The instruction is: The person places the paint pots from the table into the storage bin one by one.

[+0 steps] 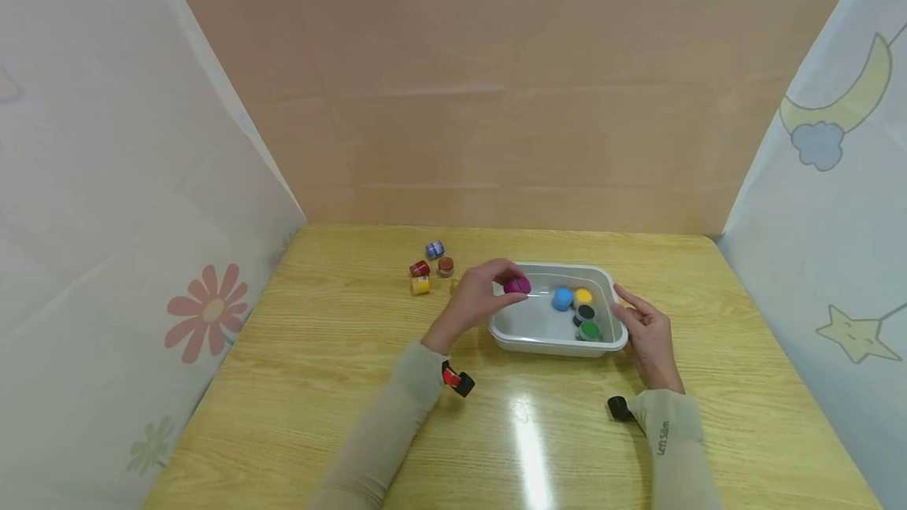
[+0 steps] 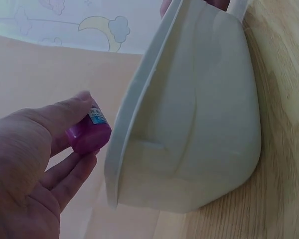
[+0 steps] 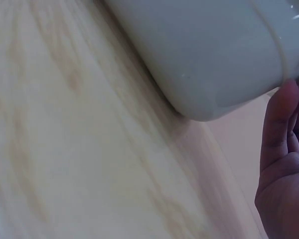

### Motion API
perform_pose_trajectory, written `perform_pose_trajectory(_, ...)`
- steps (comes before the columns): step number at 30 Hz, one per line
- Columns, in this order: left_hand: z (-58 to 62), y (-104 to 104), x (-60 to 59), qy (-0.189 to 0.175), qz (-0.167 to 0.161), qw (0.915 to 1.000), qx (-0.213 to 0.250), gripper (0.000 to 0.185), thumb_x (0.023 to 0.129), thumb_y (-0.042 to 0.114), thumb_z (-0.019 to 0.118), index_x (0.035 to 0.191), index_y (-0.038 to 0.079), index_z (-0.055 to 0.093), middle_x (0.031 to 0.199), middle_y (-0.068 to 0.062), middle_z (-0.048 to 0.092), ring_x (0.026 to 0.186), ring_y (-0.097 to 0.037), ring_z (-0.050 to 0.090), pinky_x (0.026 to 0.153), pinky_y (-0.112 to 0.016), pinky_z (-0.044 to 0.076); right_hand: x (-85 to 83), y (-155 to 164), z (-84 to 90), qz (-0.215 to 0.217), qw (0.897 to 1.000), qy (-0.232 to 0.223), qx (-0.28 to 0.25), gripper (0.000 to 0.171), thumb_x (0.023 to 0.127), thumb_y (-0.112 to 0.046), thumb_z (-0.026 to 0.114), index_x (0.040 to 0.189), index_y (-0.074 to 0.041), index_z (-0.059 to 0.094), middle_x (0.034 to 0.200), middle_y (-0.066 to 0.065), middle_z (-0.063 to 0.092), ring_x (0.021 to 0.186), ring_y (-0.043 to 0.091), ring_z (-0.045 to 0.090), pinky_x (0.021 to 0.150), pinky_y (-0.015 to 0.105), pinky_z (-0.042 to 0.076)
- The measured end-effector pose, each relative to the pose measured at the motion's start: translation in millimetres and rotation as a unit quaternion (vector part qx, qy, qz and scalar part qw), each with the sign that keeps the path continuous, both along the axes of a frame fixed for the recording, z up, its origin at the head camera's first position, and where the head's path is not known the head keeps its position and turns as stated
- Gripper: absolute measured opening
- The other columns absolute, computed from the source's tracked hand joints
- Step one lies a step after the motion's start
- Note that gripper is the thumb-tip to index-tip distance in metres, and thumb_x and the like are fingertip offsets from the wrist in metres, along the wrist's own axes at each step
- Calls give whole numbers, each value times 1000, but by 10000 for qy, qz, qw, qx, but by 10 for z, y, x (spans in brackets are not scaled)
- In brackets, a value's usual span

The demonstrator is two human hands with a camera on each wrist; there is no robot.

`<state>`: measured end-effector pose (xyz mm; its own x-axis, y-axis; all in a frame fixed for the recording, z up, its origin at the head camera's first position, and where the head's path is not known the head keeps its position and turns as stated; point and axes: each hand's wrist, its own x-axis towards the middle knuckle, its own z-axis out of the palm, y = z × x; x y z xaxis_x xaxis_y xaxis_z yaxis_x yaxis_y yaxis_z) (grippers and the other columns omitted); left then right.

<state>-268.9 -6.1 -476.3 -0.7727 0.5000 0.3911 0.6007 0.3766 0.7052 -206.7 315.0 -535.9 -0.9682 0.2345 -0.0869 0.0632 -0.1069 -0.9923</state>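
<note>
My left hand [image 1: 479, 299] pinches a small magenta paint jar [image 2: 89, 130] between thumb and fingers, over the left end of a white plastic tray [image 1: 527, 330]. The jar has a blue-and-white label and is tilted beside the tray's rim in the left wrist view. At the tray's right end my right hand [image 1: 648, 335] holds the rim, its thumb against the outer wall in the right wrist view. Inside the tray, toward the right, are a blue jar [image 1: 562, 299], a yellow jar [image 1: 583, 297], a black-lidded jar [image 1: 584, 315] and a green-lidded jar [image 1: 588, 330].
Left of the tray, a blue jar [image 1: 435, 249], a red jar [image 1: 420, 268], a brown-orange jar [image 1: 446, 266] and a yellow jar [image 1: 420, 285] are on the wooden table [image 1: 340, 337]. Another yellowish item is mostly hidden behind my left hand. Patterned sheets stand at both sides.
</note>
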Motion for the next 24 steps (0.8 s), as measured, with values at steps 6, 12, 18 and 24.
perform_pose_trajectory(6, -12, 118, -1, -31, -117, 9999, -110, 32, 93, 19, 79, 122, 11, 68, 113, -1, 68, 100, -9, 66, 91, -20, 57, 0, 2, 9, 50, 10000, 2, -47, 49, 96, -22, 76, 143, -17, 64, 73, -5, 72, 55, 3, 49, 48, 21, 39)
perform_pose_trajectory(12, -28, 212, 1, -327, -208, 9991, -181, 39, 96, 19, 76, 133, 11, 65, 119, -3, 63, 107, -9, 66, 97, -28, 58, 4, -4, 11, 47, 10000, -57, -54, 49, 96, -23, 76, 143, -18, 63, 72, -6, 71, 54, 3, 47, 48, 22, 38)
perform_pose_trajectory(18, -27, 289, -3, -444, -253, 9982, -315, 39, 97, 19, 74, 134, 11, 65, 116, -1, 59, 107, -7, 65, 96, -16, 54, 3, -9, 11, 44, 9999, -61, -80, 49, 96, -22, 76, 143, -18, 63, 71, -6, 69, 54, 3, 46, 48, 22, 38)
perform_pose_trajectory(24, -53, 400, -47, -394, -392, 9972, -504, 37, 97, 21, 74, 132, 11, 67, 117, -3, 62, 106, -8, 64, 96, -28, 58, -4, -5, 3, 2, 10000, -34, -62, 47, 96, -22, 76, 141, -19, 65, 67, -6, 67, 53, 3, 46, 47, 22, 37)
